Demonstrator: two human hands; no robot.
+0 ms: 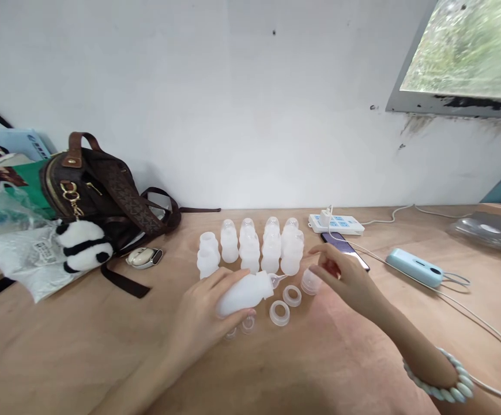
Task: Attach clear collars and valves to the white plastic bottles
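Observation:
My left hand (207,305) is wrapped round a frosted white baby bottle (244,294), tilted so its neck points right. At its mouth is a clear teat (276,280) with a thin tip. My right hand (341,276) hovers to the right, thumb and fingers apart. Just by its thumb stands a translucent cap (309,282); whether they touch I cannot tell. Two white collar rings (280,323) lie in front of the bottle. Below my left thumb are small clear teats (247,324), partly hidden. Behind stand several capped bottles (271,252) and one uncapped bottle (208,256).
A brown backpack (103,190) with a panda plush (83,246) is at left, beside a plastic bag (25,253) and a watch (150,258). On the right are a power strip (336,223), a phone (346,246), a light-blue device (414,268) and a white cable (470,317).

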